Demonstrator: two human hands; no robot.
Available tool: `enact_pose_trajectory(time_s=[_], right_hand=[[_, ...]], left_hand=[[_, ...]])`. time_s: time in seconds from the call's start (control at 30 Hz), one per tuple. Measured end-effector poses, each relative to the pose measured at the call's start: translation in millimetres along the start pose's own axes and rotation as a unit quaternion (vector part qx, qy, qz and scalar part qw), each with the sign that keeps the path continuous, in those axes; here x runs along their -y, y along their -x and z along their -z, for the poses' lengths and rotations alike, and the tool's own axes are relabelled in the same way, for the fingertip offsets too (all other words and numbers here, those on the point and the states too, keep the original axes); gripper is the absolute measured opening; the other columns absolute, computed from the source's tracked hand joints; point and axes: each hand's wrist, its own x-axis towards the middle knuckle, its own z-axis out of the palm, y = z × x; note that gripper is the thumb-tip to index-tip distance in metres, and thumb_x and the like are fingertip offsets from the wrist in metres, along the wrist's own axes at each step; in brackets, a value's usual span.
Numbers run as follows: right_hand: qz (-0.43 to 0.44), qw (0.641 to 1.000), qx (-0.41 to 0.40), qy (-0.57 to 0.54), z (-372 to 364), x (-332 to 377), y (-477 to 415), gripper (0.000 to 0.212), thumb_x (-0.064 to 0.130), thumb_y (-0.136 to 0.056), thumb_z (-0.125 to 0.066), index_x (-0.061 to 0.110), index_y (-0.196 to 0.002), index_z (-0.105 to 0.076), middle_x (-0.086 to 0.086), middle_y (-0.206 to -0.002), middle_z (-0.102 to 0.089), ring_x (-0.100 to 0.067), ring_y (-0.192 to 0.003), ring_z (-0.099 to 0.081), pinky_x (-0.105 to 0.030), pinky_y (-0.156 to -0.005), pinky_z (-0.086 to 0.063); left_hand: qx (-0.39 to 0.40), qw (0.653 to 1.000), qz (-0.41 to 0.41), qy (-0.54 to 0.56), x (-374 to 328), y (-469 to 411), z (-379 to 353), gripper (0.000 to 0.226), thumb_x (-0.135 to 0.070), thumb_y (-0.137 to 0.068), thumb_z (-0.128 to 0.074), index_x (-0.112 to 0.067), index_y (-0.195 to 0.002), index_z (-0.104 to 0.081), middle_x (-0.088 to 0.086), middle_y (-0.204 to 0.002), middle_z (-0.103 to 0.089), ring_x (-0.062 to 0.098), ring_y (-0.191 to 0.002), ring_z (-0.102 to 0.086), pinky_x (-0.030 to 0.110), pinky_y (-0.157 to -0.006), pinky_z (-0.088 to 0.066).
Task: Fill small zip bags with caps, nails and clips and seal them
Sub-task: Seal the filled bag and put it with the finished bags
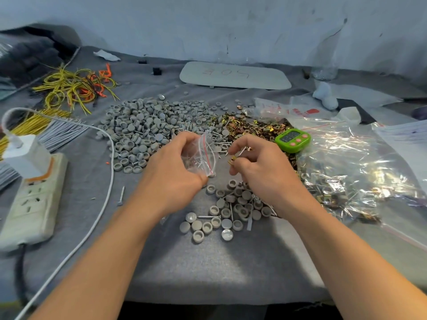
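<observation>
Loose grey caps (221,215) lie nearest; just behind them, left hand (178,167) pinches the open zip bag (203,155), right hand (256,162) grips nails and a clip (233,158).

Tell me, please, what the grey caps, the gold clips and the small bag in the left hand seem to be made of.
Grey caps: likely matte moulded plastic, uniform and dull. Gold clips: probably plated metal, with bright yellow glints. Small bag: thin clear glossy plastic film with a red zip line.
</observation>
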Motion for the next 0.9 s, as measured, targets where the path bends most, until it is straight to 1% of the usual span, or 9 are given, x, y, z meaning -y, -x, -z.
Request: enact_pose_trajectory(time_s=[0.1,0.23,0.3,0.43,0.5,0.57,0.67,0.8,0.9], right_hand=[[-0.016,0.998,-0.005,-0.056,0.6,0.6,1.0,0.029,0.006,-0.089,-0.06,0.03,-0.088,-0.077,0.005,-0.07,-0.075,-0.014,-0.053,-0.051,-0.032,-0.056,-0.044],[-0.029,0.996,-0.007,-0.087,1.9,0.2,4.5,0.036,0.007,-0.085,-0.067,0.04,-0.083,-0.083,-0.006,-0.072,-0.075,-0.022,-0.063,-0.049,-0.037,-0.06,-0.042],[-0.039,0.994,0.01,-0.098,2.3,0.7,5.6,0.037,0.005,-0.085,-0.069,0.04,-0.084,-0.083,-0.013,-0.073,-0.074,-0.023,-0.065,-0.043,-0.038,-0.062,-0.041],[-0.062,0.988,0.01,-0.139,3.5,3.1,7.6,0.028,0.0,-0.076,-0.076,0.027,-0.083,-0.083,-0.007,-0.064,-0.071,-0.018,-0.053,-0.046,-0.032,-0.059,-0.044],[-0.065,0.983,0.003,-0.173,6.5,4.3,8.6,0.023,-0.007,-0.069,-0.079,0.015,-0.076,-0.078,-0.02,-0.068,-0.072,-0.016,-0.046,-0.052,-0.026,-0.051,-0.044],[-0.06,0.979,0.007,-0.195,9.0,4.8,9.1,0.025,-0.011,-0.067,-0.078,0.013,-0.069,-0.075,-0.027,-0.072,-0.072,-0.018,-0.045,-0.054,-0.025,-0.045,-0.042],[-0.049,0.979,0.025,-0.195,9.5,6.0,8.7,0.029,-0.012,-0.071,-0.076,0.017,-0.068,-0.075,-0.026,-0.07,-0.072,-0.02,-0.049,-0.057,-0.026,-0.045,-0.045],[-0.047,0.976,0.033,-0.211,10.4,5.5,8.4,0.026,-0.012,-0.071,-0.07,0.014,-0.067,-0.075,-0.021,-0.064,-0.069,-0.018,-0.047,-0.054,-0.026,-0.044,-0.045],[-0.051,0.976,0.028,-0.212,10.5,5.5,7.0,0.025,-0.013,-0.071,-0.067,0.01,-0.068,-0.075,-0.014,-0.059,-0.066,-0.017,-0.046,-0.05,-0.025,-0.044,-0.043]], left_hand=[[0.015,0.999,-0.006,-0.033,0.7,1.4,-4.3,0.06,-0.025,-0.074,-0.081,-0.046,-0.122,-0.054,-0.022,-0.106,-0.064,-0.005,-0.093,-0.059,0.012,-0.073,-0.04],[0.028,0.997,-0.021,-0.07,-3.7,5.3,-14.2,0.065,-0.022,-0.074,-0.08,-0.042,-0.129,-0.05,-0.02,-0.113,-0.06,0.007,-0.101,-0.058,0.027,-0.084,-0.046],[0.026,0.997,-0.018,-0.074,-4.3,4.7,-15.8,0.067,-0.023,-0.075,-0.081,-0.042,-0.131,-0.05,-0.019,-0.117,-0.06,0.007,-0.104,-0.057,0.028,-0.087,-0.044],[0.028,0.996,-0.016,-0.08,-3.2,4.6,-15.6,0.068,-0.025,-0.076,-0.083,-0.043,-0.132,-0.049,-0.022,-0.116,-0.057,0.004,-0.104,-0.054,0.026,-0.087,-0.04],[0.034,0.996,-0.015,-0.08,-4.2,5.4,-16.5,0.071,-0.023,-0.075,-0.085,-0.043,-0.132,-0.048,-0.023,-0.113,-0.054,0.003,-0.103,-0.052,0.026,-0.086,-0.038],[0.039,0.996,-0.015,-0.084,-4.7,5.7,-17.1,0.073,-0.021,-0.075,-0.084,-0.042,-0.134,-0.048,-0.023,-0.113,-0.054,0.003,-0.103,-0.051,0.026,-0.087,-0.037],[0.042,0.995,-0.015,-0.087,-4.4,5.3,-16.7,0.074,-0.019,-0.075,-0.083,-0.041,-0.136,-0.047,-0.022,-0.115,-0.055,0.003,-0.104,-0.051,0.025,-0.089,-0.038],[0.042,0.995,-0.016,-0.092,-6.8,5.6,-19.6,0.074,-0.019,-0.075,-0.082,-0.041,-0.136,-0.046,-0.021,-0.114,-0.055,0.005,-0.102,-0.052,0.027,-0.087,-0.039],[0.046,0.995,-0.022,-0.086,-9.3,6.4,-22.1,0.071,-0.021,-0.076,-0.08,-0.042,-0.134,-0.046,-0.017,-0.118,-0.059,0.009,-0.106,-0.056,0.031,-0.089,-0.046]])
